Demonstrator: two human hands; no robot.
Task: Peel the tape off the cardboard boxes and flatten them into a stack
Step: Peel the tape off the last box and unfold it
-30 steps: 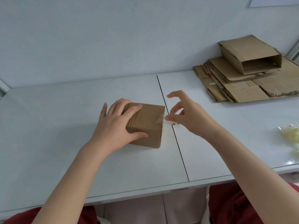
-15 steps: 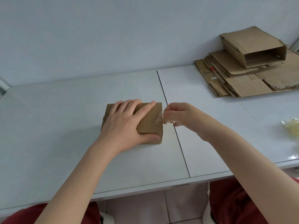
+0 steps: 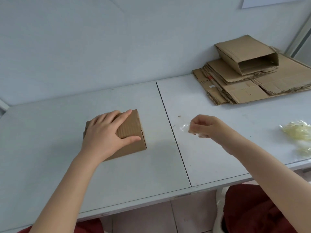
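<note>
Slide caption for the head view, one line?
Left hand presses down the cardboard box while right hand pinches peeled clear tape.

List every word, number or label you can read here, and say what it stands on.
None can be read.
Cardboard stack: a small white label and a red mark, both too small to read.
Box under the left hand: no print shows.
Tape pinched in the right hand: clear, no print.
Paper on the wall: the part in view is blank.
</note>
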